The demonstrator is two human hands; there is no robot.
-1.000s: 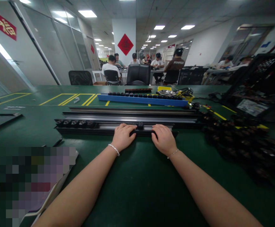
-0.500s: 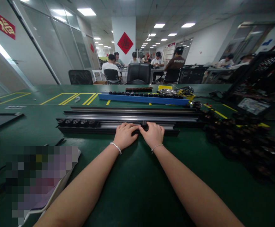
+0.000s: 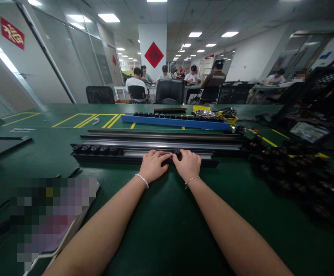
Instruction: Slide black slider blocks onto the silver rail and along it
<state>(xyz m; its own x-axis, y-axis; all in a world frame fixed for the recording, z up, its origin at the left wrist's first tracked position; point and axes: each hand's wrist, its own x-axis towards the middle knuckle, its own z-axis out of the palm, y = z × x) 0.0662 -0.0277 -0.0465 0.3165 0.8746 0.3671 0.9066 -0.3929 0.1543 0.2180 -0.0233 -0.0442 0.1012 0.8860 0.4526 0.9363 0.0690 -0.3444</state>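
In front of me lies a long black channel rail (image 3: pixel 103 159) with a silvery inner strip. Several small black knob-like parts (image 3: pixel 94 148) sit in a row at its left end. My left hand (image 3: pixel 153 166) grips the rail near its middle, index finger stretched towards my right hand, fingertips partly hidden. Between the thumb and fingers of my right hand (image 3: pixel 187 165) is another small black part (image 3: pixel 177 154), held at the rail's channel. The part's underside is hidden, so I cannot tell whether it is seated.
Behind lie more black rails (image 3: pixel 161 143) and a blue rail (image 3: pixel 175 122) carrying a row of black parts. A heap of dark parts (image 3: pixel 299 168) covers the right side. At left front is a blurred-out device (image 3: pixel 60 214). People sit at tables farther back.
The view has shifted slightly. Both hands stay at the same place on the rail, and the small black part is still in my right hand, perhaps tilted a little differently.
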